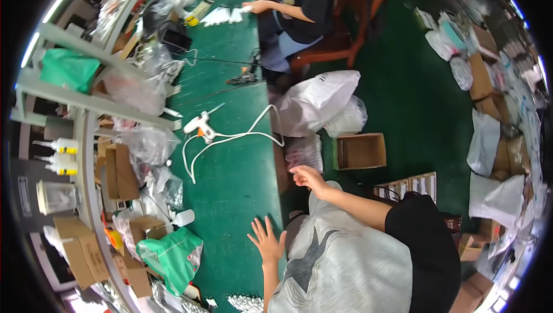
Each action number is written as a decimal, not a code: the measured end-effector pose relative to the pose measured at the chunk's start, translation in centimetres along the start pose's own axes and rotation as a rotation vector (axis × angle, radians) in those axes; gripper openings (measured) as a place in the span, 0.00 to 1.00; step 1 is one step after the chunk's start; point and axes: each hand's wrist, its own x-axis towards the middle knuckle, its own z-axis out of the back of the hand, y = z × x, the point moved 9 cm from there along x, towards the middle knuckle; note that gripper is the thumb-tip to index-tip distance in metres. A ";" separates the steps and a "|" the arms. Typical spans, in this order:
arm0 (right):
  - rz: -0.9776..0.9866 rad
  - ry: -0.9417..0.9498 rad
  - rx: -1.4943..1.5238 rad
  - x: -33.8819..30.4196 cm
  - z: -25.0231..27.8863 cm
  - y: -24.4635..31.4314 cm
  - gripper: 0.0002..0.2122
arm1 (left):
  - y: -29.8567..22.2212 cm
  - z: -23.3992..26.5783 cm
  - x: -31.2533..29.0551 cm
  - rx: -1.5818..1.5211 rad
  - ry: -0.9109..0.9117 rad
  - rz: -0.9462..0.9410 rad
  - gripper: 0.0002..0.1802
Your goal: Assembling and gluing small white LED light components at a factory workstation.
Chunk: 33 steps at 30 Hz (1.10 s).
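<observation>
My left hand is at the near edge of the green table, its fingers spread, with nothing in it. Beyond the table edge, over the floor side, my right hand hangs in the air, fingers loosely bent and apart, holding nothing I can see. Farther up the table lies a white glue gun, apart from both hands. Its white cable loops across the tabletop toward the edge.
Another person sits at the far end, hands at white pieces. A black-and-orange tool lies on the table. Shelves at left hold boxes, bags and a green bag. White sacks and an open carton stand right of the table.
</observation>
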 end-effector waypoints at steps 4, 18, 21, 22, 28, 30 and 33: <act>0.129 -0.045 -0.229 -1.8 6.4 -1.6 0.10 | -0.7 -2.3 -0.2 0.062 0.091 -0.052 0.45; -0.695 -0.904 -0.774 -5.3 25.1 -8.8 0.18 | -1.1 -2.6 0.0 0.121 -0.016 -0.029 0.46; -0.698 -0.963 -0.565 -2.1 27.0 -14.0 0.17 | -1.8 -1.7 -0.2 0.097 -0.140 -0.101 0.46; -0.654 -0.870 -0.661 -0.7 25.8 -14.3 0.16 | -1.5 -2.1 0.0 0.103 -0.126 -0.092 0.46; -0.600 -0.494 -1.074 -0.5 19.4 -18.0 0.19 | 0.2 -2.1 -1.3 0.153 -0.227 -0.157 0.47; -0.637 -0.462 -1.151 -2.1 19.1 -19.9 0.22 | -0.1 -2.2 -1.3 0.163 -0.208 -0.166 0.48; -0.725 -0.415 -1.006 -2.5 19.8 -21.3 0.24 | -0.1 -2.3 -1.3 0.189 -0.185 -0.159 0.49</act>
